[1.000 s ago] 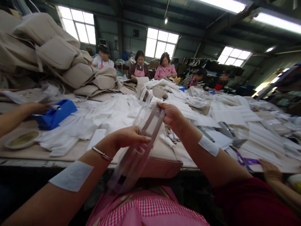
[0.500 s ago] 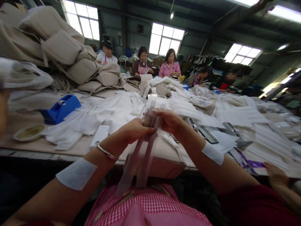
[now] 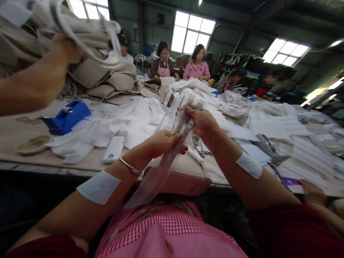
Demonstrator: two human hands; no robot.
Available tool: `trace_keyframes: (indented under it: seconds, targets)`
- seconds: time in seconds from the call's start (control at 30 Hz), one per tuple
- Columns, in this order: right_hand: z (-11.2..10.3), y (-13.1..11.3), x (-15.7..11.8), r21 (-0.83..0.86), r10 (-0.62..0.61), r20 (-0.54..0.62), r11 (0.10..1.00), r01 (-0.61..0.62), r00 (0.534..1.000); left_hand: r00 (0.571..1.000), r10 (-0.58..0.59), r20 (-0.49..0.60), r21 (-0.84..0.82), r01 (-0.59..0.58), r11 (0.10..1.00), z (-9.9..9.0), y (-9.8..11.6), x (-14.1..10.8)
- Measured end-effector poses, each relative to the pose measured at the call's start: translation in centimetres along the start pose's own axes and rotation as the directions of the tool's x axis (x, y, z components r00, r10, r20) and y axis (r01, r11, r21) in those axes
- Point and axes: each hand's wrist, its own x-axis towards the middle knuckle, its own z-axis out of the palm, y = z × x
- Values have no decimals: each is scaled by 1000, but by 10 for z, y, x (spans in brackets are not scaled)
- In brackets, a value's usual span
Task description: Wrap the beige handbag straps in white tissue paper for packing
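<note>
"So, what are those two hands holding?"

"Translucent strips (image 3: 157, 179), both of them. The left hand (image 3: 165, 142) is pinching the strips between thumb and fingers, and the right hand (image 3: 202, 122) is gripping them higher up, its thumb pressing across the top."

"And where are the strips lying?"

"They're slanting above a beige piece (image 3: 185, 179) at the table (image 3: 88, 156) edge. The upper ends are fanning out over white sheets (image 3: 134, 118), while the lower end is trailing toward a pink apron (image 3: 166, 233)."

"What's sitting by the left wrist?"

"A white device (image 3: 113, 149) is lying near the silvery bangle (image 3: 130, 166). Further left, a blue tape dispenser (image 3: 66, 118) is standing just behind a shallow dish (image 3: 33, 144)."

"Who's reaching in over there?"

"A co-worker's hand (image 3: 66, 48) is hovering before heaped beige bags (image 3: 90, 75). A pale loop (image 3: 106, 63) is showing beside it, but it's blurring too much; I can't tell whether those fingers are gripping it."

"And on the right?"

"Another person's hand (image 3: 314, 191) is resting beside a purple strap (image 3: 292, 181)."
</note>
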Motion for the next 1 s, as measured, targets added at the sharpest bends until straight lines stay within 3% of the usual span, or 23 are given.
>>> trace_keyframes:
  seconds: [0.2,0.33,0.47,0.57,0.67,0.77,0.87,0.93,1.0]
  targets:
    - [4,26,-26,-89,50,43,995,-46,998,994,79,-78,-156,-91,984,2,-1,23]
    - [3,22,-22,-110,-21,49,994,27,999,986,126,-106,-179,-144,973,-2,-5,24]
    - [-2,4,0,-34,-172,-23,985,172,985,1000,20,4,48,-21,999,-6,-10,7]
    - [-6,-1,13,-25,-224,-59,975,223,973,996,-47,-69,198,60,978,-7,-16,-2]
    - [-8,3,18,-25,-237,-56,971,236,970,980,53,-192,444,39,895,-8,-16,-7]
    - [-10,5,18,-50,-254,-69,967,251,965,970,164,-179,669,-2,744,-13,-8,-10]
    - [-11,3,18,-66,-271,-89,962,266,958,960,199,-196,704,-3,710,-19,-2,-12]
    - [-11,0,17,-62,-275,-101,961,270,956,953,176,-247,623,17,782,-21,-4,-10]
    - [-10,-2,17,-59,-264,-104,964,259,959,968,102,-230,506,29,862,-22,-8,-8]
